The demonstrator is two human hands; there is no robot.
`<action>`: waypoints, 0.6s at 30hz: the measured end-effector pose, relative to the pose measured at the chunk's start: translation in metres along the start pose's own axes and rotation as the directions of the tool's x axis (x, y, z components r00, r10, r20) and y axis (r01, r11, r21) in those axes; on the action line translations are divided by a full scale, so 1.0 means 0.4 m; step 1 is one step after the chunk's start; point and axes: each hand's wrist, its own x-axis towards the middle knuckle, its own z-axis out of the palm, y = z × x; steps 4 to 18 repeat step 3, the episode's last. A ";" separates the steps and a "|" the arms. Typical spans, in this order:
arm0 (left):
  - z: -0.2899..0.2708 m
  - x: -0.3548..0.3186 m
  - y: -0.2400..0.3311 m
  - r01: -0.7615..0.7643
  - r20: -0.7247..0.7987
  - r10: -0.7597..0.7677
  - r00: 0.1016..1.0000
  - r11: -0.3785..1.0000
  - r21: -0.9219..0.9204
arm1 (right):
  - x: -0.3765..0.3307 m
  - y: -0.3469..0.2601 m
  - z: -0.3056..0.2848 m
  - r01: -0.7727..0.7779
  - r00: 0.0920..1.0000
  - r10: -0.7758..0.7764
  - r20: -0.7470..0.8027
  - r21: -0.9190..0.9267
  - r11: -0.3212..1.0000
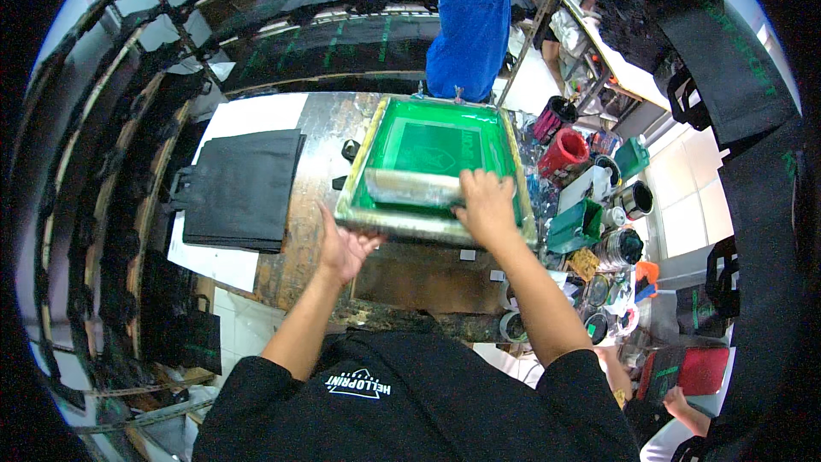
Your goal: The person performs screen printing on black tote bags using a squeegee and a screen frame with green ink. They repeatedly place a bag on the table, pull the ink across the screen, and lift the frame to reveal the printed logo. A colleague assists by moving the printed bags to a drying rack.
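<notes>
A wooden-framed printing screen [359, 162] with a green mesh lies tilted on a worn work table [329, 124]. My right hand [486, 203] grips a long squeegee [409, 188] that rests across the near part of the mesh. My left hand [344, 248] is under the near left corner of the frame, fingers apart, touching its lower edge. A dark panel [419, 278] shows on the table below the frame.
A stack of black fabric bags [239, 188] lies on white paper at the table's left. Ink pots, a red container [564, 152] and tins crowd the right side. A person in a blue shirt [470, 21] stands across the table. Racks with black bags curve round the left.
</notes>
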 end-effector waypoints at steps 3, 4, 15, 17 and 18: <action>-0.107 0.026 -0.134 0.118 -0.027 -0.116 0.993 0.989 0.094 | -0.047 0.035 0.193 -0.018 0.992 0.015 0.125 0.021 1.000; -0.107 0.026 -0.134 0.118 -0.027 -0.116 0.993 0.989 0.094 | -0.047 0.035 0.193 -0.018 0.992 0.015 0.125 0.021 1.000; -0.107 0.026 -0.134 0.118 -0.027 -0.116 0.993 0.989 0.094 | -0.047 0.035 0.193 -0.018 0.992 0.015 0.125 0.021 1.000; -0.107 0.026 -0.134 0.118 -0.027 -0.116 0.993 0.989 0.094 | -0.047 0.035 0.193 -0.018 0.992 0.015 0.125 0.021 1.000; -0.107 0.026 -0.134 0.118 -0.027 -0.116 0.993 0.989 0.094 | -0.047 0.035 0.193 -0.018 0.992 0.015 0.125 0.021 1.000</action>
